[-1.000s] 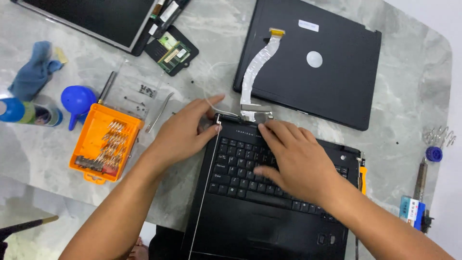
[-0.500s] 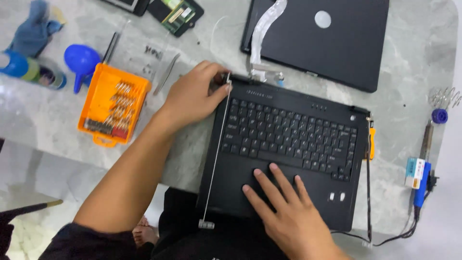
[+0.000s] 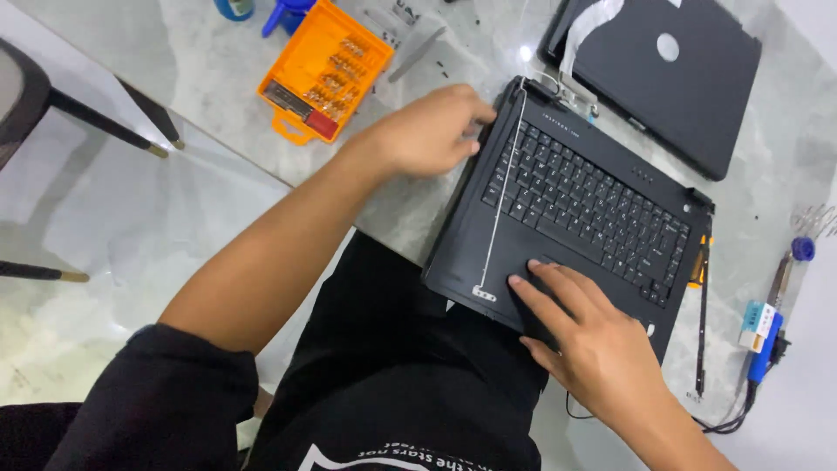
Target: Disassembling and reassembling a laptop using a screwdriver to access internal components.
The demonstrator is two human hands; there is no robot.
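A black laptop base (image 3: 575, 205) with its keyboard lies on the marble table (image 3: 218, 78), jutting over the near edge. My left hand (image 3: 427, 131) grips its far left corner by the hinge. My right hand (image 3: 593, 336) rests flat on the palm rest near the touchpad, fingers spread. A thin metal hinge rail (image 3: 499, 205) runs down the left side of the base, and another (image 3: 702, 305) down the right side. The detached black lid (image 3: 671, 70) with a white ribbon cable lies beyond the base.
An orange screwdriver bit case (image 3: 323, 74) sits open at the left. A metal tool (image 3: 417, 54) lies beside it. A blue-handled tool (image 3: 767, 336) with a cable lies at the right edge. A chair's black legs (image 3: 105, 126) stand on the floor at left.
My right hand slid from the keyboard's top down to the palm rest. The view swung left and lower, showing the floor and my lap. My left hand stays on the far left corner.
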